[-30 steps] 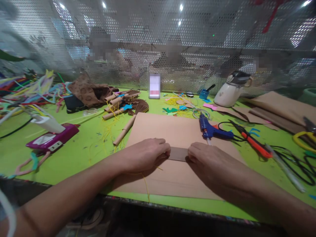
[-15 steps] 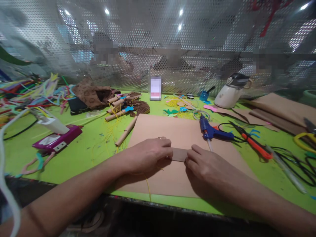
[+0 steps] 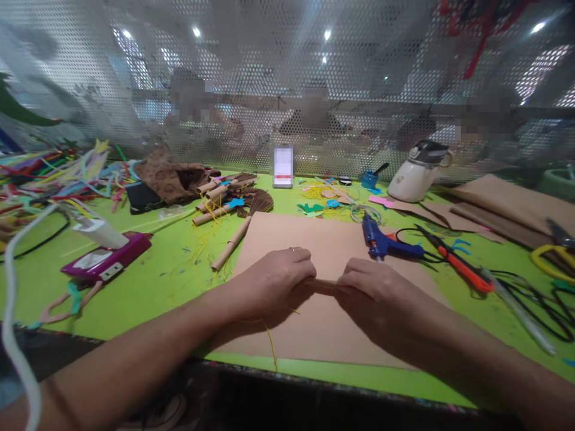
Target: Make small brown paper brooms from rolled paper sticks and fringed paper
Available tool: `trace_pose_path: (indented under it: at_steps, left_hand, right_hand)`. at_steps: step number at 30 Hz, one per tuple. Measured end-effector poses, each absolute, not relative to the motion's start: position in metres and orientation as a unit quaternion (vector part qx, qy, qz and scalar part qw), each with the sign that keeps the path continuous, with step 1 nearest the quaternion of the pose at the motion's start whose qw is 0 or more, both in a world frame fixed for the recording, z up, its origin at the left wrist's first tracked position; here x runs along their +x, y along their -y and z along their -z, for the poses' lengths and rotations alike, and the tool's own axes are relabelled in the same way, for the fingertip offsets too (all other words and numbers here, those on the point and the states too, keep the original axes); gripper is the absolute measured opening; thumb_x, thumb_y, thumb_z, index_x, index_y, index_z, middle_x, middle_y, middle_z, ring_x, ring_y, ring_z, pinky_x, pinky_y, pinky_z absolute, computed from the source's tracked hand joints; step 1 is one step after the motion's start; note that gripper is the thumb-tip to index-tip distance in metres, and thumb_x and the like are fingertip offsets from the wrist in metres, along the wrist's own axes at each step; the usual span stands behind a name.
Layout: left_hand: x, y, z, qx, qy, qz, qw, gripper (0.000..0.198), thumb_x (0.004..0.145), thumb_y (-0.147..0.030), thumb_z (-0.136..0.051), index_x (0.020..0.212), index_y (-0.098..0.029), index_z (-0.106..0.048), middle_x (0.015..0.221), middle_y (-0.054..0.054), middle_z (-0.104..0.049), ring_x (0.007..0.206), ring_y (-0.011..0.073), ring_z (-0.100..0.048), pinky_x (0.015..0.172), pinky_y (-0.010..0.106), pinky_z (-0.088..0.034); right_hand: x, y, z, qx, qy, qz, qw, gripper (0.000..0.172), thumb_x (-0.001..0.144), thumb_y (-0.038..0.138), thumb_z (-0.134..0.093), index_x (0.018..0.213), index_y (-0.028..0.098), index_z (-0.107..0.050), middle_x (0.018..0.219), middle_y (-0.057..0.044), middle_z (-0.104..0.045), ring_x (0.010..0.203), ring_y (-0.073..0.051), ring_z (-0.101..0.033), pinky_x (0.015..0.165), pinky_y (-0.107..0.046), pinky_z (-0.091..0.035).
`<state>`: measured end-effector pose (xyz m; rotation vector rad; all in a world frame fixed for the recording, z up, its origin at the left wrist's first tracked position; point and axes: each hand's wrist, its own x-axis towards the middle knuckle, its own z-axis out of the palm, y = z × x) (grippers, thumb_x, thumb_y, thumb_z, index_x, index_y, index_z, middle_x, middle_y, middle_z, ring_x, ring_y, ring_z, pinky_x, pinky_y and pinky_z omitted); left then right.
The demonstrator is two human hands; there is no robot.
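- In the head view, our only one, we see both hands meeting over a tan sheet (image 3: 296, 233) at the near middle of the green desk (image 3: 157, 257).
- Our left hand (image 3: 283, 272) has its grip closed, fingers bent and bunched, on the left end of a brown strip (image 3: 326, 283).
- Our right hand (image 3: 375, 284) pinches the right end the same way, its grip closed too; the thumbs are hidden from us.
- The strip lies between the hands, over the near half of the sheet. Only a thin middle stretch shows, so we cannot tell whether it is folded or rolled.
- We judge the step in hand to be shaping the strip, by folding or rolling it with both hands at once.
- As we see it, the next move calls for even pressure from both sides and level ends, lest the strip skew or spring open.
- The glue gun (image 3: 381, 240) rests on the right of the sheet, just beyond our right hand; we would mind its nozzle and cord.
- A paper tube (image 3: 229, 245) lies left of the sheet, and a yellow thread (image 3: 272, 347) trails near our left wrist, where it could snag.
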<state>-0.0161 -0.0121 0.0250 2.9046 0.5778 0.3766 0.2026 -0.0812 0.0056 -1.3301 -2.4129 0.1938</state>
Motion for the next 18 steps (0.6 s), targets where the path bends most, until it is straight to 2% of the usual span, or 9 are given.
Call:
trace_pose_path:
  at_steps: [4,9,11,14,18]
  left_hand:
    - [-0.018,0.013,-0.041,0.95,-0.215,-0.132,0.183,0.017,0.089,-0.018,-0.046,0.077,-0.015,-0.057,0.079,0.002,-0.056,0.071,0.0123,-0.05,0.064,0.024,-0.039]
    - [-0.019,0.012,-0.041,0.916,-0.269,-0.077,0.286,0.016,0.086,-0.019,-0.047,0.078,-0.017,-0.061,0.075,-0.001,-0.06,0.067,0.0113,-0.052,0.06,0.022,-0.038]
    - [-0.018,0.011,-0.038,0.913,-0.277,-0.042,0.296,0.017,0.085,-0.019,-0.047,0.078,-0.016,-0.062,0.071,-0.001,-0.061,0.064,0.0115,-0.052,0.058,0.022,-0.037]
    - [-0.015,0.009,-0.031,0.928,-0.264,-0.031,0.262,0.018,0.084,-0.019,-0.048,0.078,-0.016,-0.064,0.071,0.0,-0.062,0.065,0.0126,-0.053,0.06,0.023,-0.038]
    - [-0.008,0.008,-0.021,0.956,-0.217,-0.069,0.186,0.016,0.086,-0.022,-0.05,0.08,-0.016,-0.064,0.079,0.003,-0.062,0.074,0.0152,-0.055,0.067,0.024,-0.041]
  right_hand:
    - [0.207,0.079,-0.028,-0.477,0.824,-0.198,0.233,0.02,0.089,0.016,-0.048,0.077,0.018,-0.064,0.073,-0.002,-0.062,0.064,-0.012,-0.055,0.058,-0.024,-0.04]
    - [0.203,0.079,-0.03,-0.501,0.789,-0.294,0.201,0.017,0.085,0.015,-0.051,0.076,0.017,-0.066,0.069,0.0,-0.064,0.063,-0.012,-0.056,0.057,-0.021,-0.041]
    - [0.2,0.078,-0.02,-0.507,0.793,-0.275,0.198,0.018,0.085,0.014,-0.05,0.074,0.017,-0.064,0.068,0.0,-0.062,0.061,-0.011,-0.054,0.055,-0.021,-0.039]
    - [0.197,0.078,-0.006,-0.485,0.834,-0.179,0.19,0.022,0.086,0.01,-0.048,0.068,0.017,-0.061,0.068,-0.001,-0.057,0.06,-0.011,-0.048,0.056,-0.024,-0.035]
    - [0.194,0.074,0.001,-0.434,0.876,-0.11,0.179,0.017,0.085,0.008,-0.051,0.074,0.016,-0.061,0.077,-0.004,-0.058,0.073,-0.015,-0.05,0.065,-0.027,-0.037]
